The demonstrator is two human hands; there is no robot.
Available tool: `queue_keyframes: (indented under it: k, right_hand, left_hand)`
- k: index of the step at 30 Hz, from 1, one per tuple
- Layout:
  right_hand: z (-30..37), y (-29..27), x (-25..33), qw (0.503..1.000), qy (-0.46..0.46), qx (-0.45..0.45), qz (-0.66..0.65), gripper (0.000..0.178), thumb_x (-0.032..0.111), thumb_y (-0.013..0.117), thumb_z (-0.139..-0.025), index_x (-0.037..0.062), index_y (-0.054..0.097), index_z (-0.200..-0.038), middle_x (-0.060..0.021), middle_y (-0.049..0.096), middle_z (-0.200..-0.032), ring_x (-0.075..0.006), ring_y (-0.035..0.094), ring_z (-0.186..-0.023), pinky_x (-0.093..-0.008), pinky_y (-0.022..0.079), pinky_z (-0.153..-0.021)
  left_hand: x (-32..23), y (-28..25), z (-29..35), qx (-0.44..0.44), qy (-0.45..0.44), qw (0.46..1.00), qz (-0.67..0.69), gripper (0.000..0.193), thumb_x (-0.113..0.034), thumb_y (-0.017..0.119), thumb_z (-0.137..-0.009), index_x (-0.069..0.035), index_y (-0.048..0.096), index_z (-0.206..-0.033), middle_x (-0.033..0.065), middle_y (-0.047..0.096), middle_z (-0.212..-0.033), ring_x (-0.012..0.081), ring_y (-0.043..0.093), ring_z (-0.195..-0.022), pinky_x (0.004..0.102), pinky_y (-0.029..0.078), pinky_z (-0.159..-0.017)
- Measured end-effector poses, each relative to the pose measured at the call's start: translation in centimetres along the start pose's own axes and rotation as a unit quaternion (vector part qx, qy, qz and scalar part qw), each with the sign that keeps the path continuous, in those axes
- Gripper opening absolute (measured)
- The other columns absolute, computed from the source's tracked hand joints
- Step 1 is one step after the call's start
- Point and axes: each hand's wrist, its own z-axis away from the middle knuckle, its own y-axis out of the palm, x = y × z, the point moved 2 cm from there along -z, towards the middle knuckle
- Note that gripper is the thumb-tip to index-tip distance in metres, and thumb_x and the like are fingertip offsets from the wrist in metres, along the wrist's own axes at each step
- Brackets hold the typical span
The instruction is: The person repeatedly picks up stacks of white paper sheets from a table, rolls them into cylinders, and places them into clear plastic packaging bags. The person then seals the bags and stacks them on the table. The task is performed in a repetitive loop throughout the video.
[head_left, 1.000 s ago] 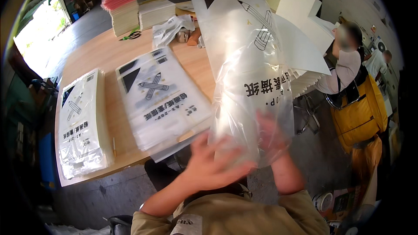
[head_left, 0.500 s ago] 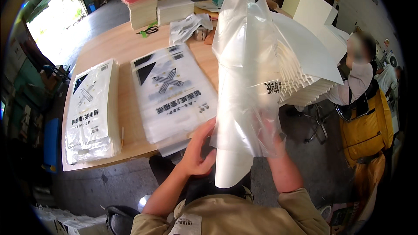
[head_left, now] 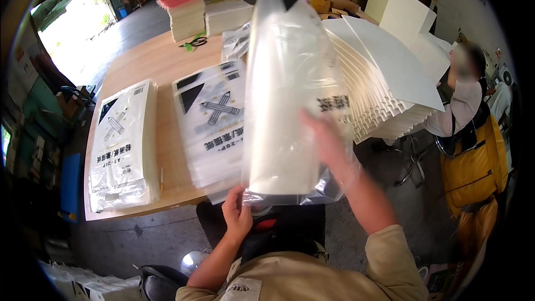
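In front of me stands a clear plastic bag (head_left: pixel 340 86) with dark print, a curved sheaf of white paper (head_left: pixel 278 134) inside it. My left hand (head_left: pixel 237 212) pinches the bag's lower left corner between thumb and fingers. Against the paper's right side lies my right hand (head_left: pixel 329 139), blurred, with plastic around the wrist; its fingers are too smeared to read. Left of the bag, a stack of printed plastic bags (head_left: pixel 214 128) lies flat on the table. Farther left is a pile of filled paper packs (head_left: pixel 122 145).
On the wooden table (head_left: pixel 139 61), scissors (head_left: pixel 198 41) lie near tall paper stacks (head_left: pixel 186 22). Fanned white sheets (head_left: pixel 384 67) spread at the right. A seated person (head_left: pixel 465 89) is beyond them, near a yellow bag (head_left: pixel 473 156). A pencil-like stick (head_left: pixel 162 178) lies near the front edge.
The paper, earlier rolled and sticking out below the bag, now sits inside it and has spread wider. The bag moved left. My left hand went down to its corner; my right hand rose.
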Motion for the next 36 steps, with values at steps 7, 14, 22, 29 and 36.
queue_keyframes:
  k: [7,14,22,29,36]
  right_hand:
    - [-6.4,5.8,-1.8,0.996,-0.037,0.059,0.062,0.049,0.023,0.071,-0.088,-0.0029,0.056,-0.126,-0.0123,0.065,-0.112,-0.0169,0.061,-0.099,-0.0335,0.049,-0.086]
    - [-15.0,7.3,-8.2,0.977,0.028,0.134,0.161,0.034,0.017,0.064,-0.090,0.0002,0.058,-0.119,-0.0118,0.065,-0.111,-0.0193,0.063,-0.096,-0.0320,0.051,-0.083]
    - [-14.1,11.8,-8.4,0.940,-0.061,0.090,0.324,0.039,0.028,0.071,-0.085,-0.0007,0.064,-0.110,-0.0106,0.067,-0.097,-0.0214,0.063,-0.088,-0.0372,0.051,-0.076]
    - [-9.6,11.8,-2.1,0.934,0.000,0.218,0.284,0.052,0.036,0.065,-0.093,0.0006,0.058,-0.130,-0.0114,0.065,-0.112,-0.0167,0.060,-0.099,-0.0345,0.050,-0.086]
    - [-4.9,1.8,-4.2,0.917,-0.221,0.235,0.233,0.034,0.015,0.055,-0.100,0.0074,0.057,-0.133,-0.0109,0.057,-0.127,-0.0197,0.053,-0.121,-0.0323,0.045,-0.102]
  left_hand:
    - [3.0,0.7,1.5,-0.075,-0.145,0.966,0.203,0.022,-0.009,0.053,-0.102,-0.002,0.047,-0.122,0.0093,0.065,-0.097,0.0163,0.065,-0.087,0.0315,0.055,-0.081]
    - [3.0,-0.7,0.6,-0.162,-0.189,0.935,0.253,0.007,-0.012,0.056,-0.101,-0.006,0.051,-0.101,0.0061,0.063,-0.085,0.0175,0.064,-0.084,0.0320,0.055,-0.071]
    - [3.5,-4.2,-2.0,-0.229,-0.114,0.938,0.235,0.011,-0.011,0.055,-0.100,-0.006,0.050,-0.092,0.0038,0.056,-0.075,0.0143,0.057,-0.066,0.0279,0.051,-0.063]
    - [-0.4,-8.3,-0.8,-0.110,0.140,0.984,0.025,0.033,-0.028,0.051,-0.102,0.002,0.057,-0.115,0.0142,0.065,-0.105,0.0187,0.064,-0.087,0.0307,0.053,-0.068]
    - [-4.4,-11.9,-17.9,-0.115,0.048,0.988,0.090,0.054,-0.041,0.044,-0.105,-0.005,0.041,-0.145,0.0119,0.044,-0.146,0.0272,0.049,-0.130,0.0407,0.043,-0.104]
